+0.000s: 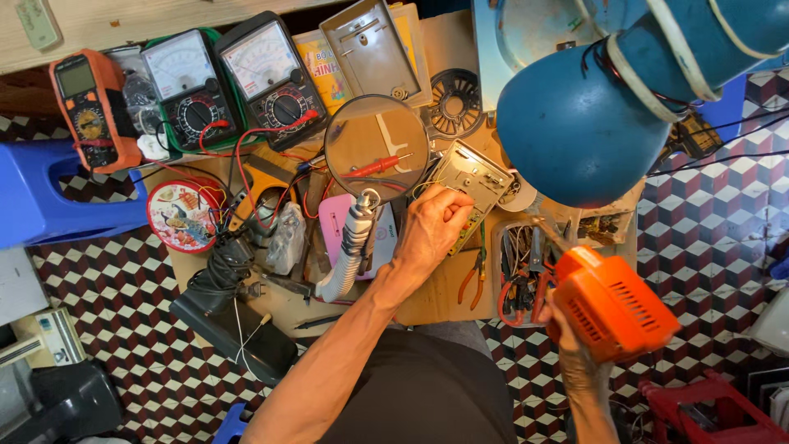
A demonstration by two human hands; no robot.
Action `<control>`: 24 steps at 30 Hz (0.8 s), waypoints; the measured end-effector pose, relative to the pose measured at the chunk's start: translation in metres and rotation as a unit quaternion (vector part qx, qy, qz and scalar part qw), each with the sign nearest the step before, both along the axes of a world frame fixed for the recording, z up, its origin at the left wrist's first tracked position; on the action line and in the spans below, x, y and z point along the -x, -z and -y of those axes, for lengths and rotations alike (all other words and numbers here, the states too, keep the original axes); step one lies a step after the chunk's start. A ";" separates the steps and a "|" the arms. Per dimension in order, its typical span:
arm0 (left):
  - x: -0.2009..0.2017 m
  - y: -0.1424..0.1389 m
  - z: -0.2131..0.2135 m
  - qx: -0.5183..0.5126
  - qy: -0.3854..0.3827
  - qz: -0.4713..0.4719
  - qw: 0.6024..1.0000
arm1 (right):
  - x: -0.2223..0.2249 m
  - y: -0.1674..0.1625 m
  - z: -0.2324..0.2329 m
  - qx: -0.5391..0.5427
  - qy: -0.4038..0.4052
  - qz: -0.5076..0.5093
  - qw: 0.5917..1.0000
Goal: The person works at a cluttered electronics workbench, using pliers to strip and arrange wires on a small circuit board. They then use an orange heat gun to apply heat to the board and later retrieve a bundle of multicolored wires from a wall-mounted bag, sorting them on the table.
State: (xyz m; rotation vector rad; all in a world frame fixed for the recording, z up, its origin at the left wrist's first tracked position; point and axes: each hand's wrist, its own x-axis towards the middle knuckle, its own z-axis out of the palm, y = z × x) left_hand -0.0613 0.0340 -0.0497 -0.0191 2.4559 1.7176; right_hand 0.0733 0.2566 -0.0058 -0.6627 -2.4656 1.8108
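Orange plastic casing (612, 306), ribbed with vent slots, sits gripped in the person's right hand (575, 349) at the lower right of the head view, held off the edge of the cluttered workbench (431, 300) above the checkered floor (123, 329). Its long axis runs diagonally, from upper left near a tray of pliers (522, 279) down toward the right. The fingers wrap the casing from below, closed firmly around it.

Across the bench, the left hand (431, 226) is curled, fingertips pinched on thin wires at the edge of a grey circuit housing (472, 177); exactly what the pinch holds cannot be made out. The casing lies to the right of that hand and lower in the picture, with the tray between them, so the right hand is plainly the nearer.

A round magnifier (376, 148) on a flexible arm hangs just above the left hand, three multimeters (189, 86) line the back, and a blue lamp shade (575, 131) looms at upper right.
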 end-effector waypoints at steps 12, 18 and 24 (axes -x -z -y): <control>0.000 0.009 0.005 -0.002 -0.002 -0.019 1.000 | -0.006 0.050 0.015 -0.314 -0.204 -0.098 0.922; 0.000 0.004 0.007 0.001 0.004 -0.005 1.000 | -0.011 0.063 0.011 -0.325 -0.224 -0.120 0.911; 0.001 -0.002 0.007 0.005 0.006 0.003 1.000 | -0.020 0.071 0.002 -0.325 -0.249 -0.068 0.910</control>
